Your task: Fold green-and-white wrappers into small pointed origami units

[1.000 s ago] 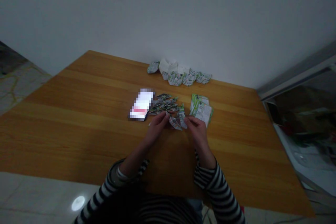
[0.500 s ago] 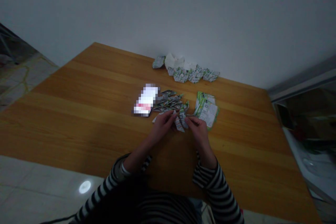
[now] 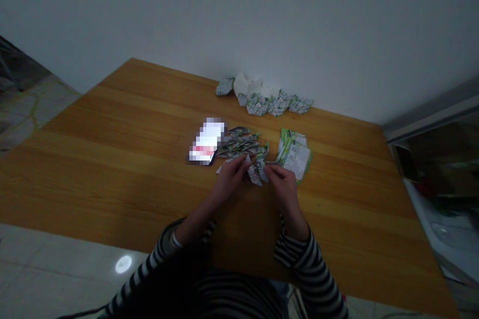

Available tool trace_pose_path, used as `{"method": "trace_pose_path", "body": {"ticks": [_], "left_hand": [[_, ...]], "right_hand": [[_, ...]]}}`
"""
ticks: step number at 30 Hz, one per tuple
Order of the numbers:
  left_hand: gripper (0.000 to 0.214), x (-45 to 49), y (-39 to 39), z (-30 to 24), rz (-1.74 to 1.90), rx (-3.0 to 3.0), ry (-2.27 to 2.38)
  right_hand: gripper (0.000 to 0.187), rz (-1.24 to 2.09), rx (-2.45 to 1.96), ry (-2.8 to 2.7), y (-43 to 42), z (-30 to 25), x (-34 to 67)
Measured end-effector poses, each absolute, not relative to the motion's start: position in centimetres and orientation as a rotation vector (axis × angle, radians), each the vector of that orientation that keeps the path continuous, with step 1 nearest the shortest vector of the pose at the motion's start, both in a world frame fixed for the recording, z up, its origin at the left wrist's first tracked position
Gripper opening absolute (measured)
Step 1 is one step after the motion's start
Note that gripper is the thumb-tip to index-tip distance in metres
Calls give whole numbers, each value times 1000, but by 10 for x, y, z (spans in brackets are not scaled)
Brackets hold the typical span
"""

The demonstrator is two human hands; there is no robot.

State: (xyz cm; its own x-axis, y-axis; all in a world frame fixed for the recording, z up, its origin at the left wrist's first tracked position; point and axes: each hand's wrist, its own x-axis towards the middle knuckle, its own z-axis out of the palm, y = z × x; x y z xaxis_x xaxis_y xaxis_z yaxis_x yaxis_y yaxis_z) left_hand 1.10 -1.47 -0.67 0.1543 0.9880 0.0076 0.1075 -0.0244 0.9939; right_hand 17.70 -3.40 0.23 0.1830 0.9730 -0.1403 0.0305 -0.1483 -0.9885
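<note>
My left hand and my right hand meet over a wooden table, both pinching a small folded piece of printed paper. Their fingers are closed on it. Just beyond the hands lies a row of folded paper pieces, dark with green and white print. A flat stack of green-and-white printed sheets rests to the right of my right hand. Both sleeves are black-and-white striped.
A lit phone lies left of the folded pieces. A heap of crumpled printed papers sits by the white wall at the table's far edge. A tiled floor shows at the left, a dark window frame at the right.
The hands have stayed on the folded paper with only small finger movement. The view drifted slightly between the earliest frame and now.
</note>
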Motion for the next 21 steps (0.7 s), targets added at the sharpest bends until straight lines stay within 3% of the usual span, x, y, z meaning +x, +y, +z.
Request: {"method": "trace_pose_path", "body": {"ticks": [21], "left_hand": [[21,11,-13,-6,1093,1414,1220]], "right_hand": [[29,1232,-1406,-1021,-34,-3,179]]}}
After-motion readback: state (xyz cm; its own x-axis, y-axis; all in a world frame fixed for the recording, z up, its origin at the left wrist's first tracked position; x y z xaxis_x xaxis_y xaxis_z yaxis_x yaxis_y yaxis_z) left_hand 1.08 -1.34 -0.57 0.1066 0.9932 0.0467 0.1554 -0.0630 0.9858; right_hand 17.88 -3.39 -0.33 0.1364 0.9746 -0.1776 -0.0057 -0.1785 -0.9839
